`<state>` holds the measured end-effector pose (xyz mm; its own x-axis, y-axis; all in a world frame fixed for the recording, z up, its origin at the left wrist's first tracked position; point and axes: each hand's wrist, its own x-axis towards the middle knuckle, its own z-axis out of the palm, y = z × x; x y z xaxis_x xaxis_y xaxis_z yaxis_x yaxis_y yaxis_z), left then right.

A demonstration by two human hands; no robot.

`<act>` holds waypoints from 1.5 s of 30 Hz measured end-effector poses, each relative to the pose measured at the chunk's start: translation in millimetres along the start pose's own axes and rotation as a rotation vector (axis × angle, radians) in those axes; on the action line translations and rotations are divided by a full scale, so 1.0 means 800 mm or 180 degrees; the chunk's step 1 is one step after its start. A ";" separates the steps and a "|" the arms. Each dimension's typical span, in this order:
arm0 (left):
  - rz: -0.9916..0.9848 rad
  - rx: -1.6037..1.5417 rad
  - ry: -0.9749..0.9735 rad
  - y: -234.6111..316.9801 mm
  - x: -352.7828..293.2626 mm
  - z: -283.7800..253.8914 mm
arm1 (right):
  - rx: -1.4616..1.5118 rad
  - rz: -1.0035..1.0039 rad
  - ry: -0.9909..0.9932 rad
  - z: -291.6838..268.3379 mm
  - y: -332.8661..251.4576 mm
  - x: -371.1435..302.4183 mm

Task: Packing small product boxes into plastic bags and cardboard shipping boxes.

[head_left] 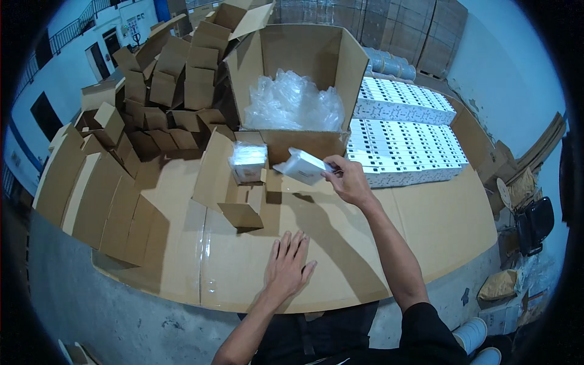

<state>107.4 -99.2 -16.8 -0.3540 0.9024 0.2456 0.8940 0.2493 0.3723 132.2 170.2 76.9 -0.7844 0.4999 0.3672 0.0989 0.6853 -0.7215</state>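
My right hand (349, 180) pinches one end of a small white box (303, 167) in a clear plastic bag, held above the table to the right of an open carton. That small brown carton (242, 210) stands with its flaps spread, and bagged white boxes (249, 162) fill its far part. In its near part bare cardboard shows. My left hand (288, 265) lies flat on the cardboard-covered table (243, 274), fingers spread, holding nothing, a little nearer to me than the carton.
Behind the small carton, a large open carton (304, 45) holds crumpled clear plastic bags (292, 103). Rows of stacked white boxes (407, 146) stand at the right. Many open brown cartons (164, 91) are piled at the left, with several more (97, 194) along the table's left edge.
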 end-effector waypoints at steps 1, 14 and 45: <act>-0.0026 0.0043 -0.0047 0.000 -0.005 -0.003 | 0.0017 -0.0030 -0.0015 0.014 -0.004 0.010; -0.0066 -0.0244 0.0136 -0.003 -0.004 -0.006 | 0.1488 -0.0051 -0.0301 0.133 -0.006 0.086; -0.0194 -0.0533 0.0089 -0.008 0.005 -0.004 | -0.1395 -0.0779 -0.0279 0.196 -0.056 0.104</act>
<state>99.6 -98.5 -15.5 -0.4156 0.8768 0.2420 0.8133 0.2391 0.5304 -33.8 98.4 47.9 -0.8633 0.2635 0.4304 0.1388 0.9439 -0.2996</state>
